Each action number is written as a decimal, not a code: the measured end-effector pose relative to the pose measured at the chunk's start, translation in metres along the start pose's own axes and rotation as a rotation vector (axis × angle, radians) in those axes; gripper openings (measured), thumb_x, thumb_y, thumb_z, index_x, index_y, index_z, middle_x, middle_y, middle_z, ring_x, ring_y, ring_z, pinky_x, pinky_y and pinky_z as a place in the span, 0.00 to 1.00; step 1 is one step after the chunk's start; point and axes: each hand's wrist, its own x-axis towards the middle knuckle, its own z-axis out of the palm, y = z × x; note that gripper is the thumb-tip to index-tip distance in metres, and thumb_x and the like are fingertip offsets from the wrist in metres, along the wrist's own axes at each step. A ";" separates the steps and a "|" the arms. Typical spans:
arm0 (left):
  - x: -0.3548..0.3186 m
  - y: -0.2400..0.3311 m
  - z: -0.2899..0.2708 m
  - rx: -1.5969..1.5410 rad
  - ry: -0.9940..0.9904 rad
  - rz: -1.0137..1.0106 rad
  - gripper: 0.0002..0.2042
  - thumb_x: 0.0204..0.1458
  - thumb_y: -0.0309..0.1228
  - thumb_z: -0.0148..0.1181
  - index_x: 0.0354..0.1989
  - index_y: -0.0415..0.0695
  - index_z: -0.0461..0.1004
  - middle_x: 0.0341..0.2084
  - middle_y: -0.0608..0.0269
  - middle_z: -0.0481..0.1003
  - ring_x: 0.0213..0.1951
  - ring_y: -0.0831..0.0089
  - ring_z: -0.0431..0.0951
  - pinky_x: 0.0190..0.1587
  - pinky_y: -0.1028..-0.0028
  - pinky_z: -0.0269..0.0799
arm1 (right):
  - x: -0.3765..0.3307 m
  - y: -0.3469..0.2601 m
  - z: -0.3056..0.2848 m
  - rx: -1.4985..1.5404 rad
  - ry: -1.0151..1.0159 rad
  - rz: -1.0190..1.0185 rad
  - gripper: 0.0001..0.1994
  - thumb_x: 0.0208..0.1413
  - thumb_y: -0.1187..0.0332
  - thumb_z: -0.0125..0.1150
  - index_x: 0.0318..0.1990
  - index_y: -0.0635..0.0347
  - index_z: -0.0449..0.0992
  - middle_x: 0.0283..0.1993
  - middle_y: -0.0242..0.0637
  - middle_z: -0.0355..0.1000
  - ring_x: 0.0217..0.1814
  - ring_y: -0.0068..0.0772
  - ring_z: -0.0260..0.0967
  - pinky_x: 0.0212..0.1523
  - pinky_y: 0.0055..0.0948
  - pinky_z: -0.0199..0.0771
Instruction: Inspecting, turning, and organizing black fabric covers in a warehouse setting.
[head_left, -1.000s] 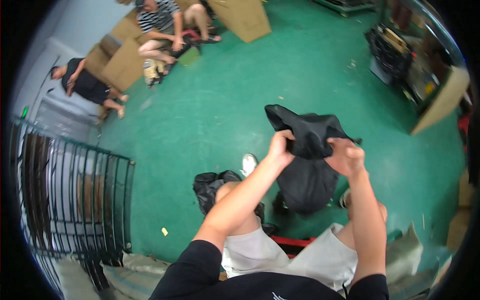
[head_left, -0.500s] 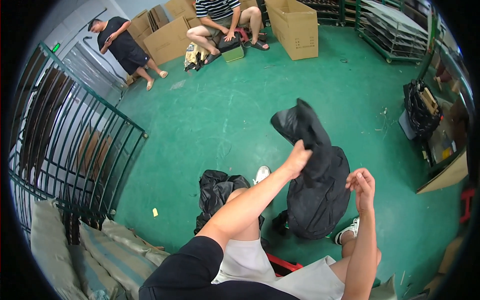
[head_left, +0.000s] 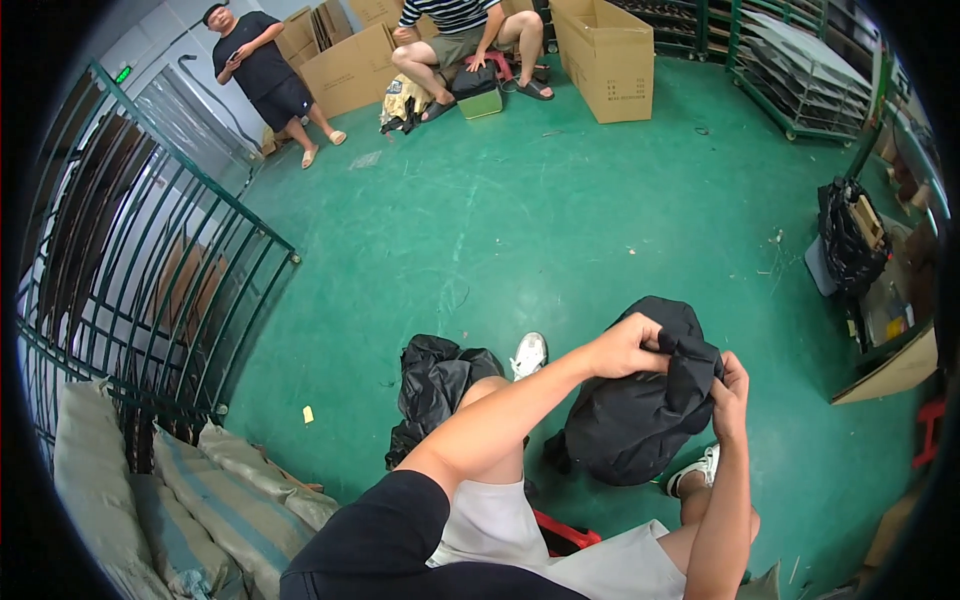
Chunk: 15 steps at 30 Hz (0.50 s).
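A strip of black fabric point(head_left: 690, 378) stretches between my two hands. My left hand point(head_left: 628, 346) pinches its left end with curled fingers, while my right hand point(head_left: 732, 395) grips the right end. Below them, a rounded pile of black fabric pieces point(head_left: 630, 430) stands between my feet, and the strip hangs just over its top. I cannot tell what kind of item the fabric is. Left of my left foot lies a crumpled heap of black material point(head_left: 440, 375), partly behind my knee.
A red stool point(head_left: 565, 532) shows under me. Woven sacks point(head_left: 215, 500) and a green metal rack point(head_left: 200, 270) line the left. Far off are a standing person point(head_left: 265, 65), a seated person point(head_left: 455, 40) and a cardboard box point(head_left: 605, 65). A black bag point(head_left: 850, 230) stands right.
My left hand has brought the black fabric down from above the pile toward my right hand. My right hand has closed on it. The far standing person has turned.
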 end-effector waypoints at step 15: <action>-0.017 -0.009 -0.042 -1.124 -0.025 -0.026 0.17 0.60 0.39 0.54 0.44 0.34 0.76 0.41 0.49 0.79 0.42 0.60 0.81 0.51 0.59 0.75 | -0.015 -0.035 -0.008 0.459 -0.211 0.329 0.19 0.43 0.75 0.57 0.46 0.72 0.72 0.42 0.43 0.77 0.43 0.34 0.76 0.49 0.29 0.75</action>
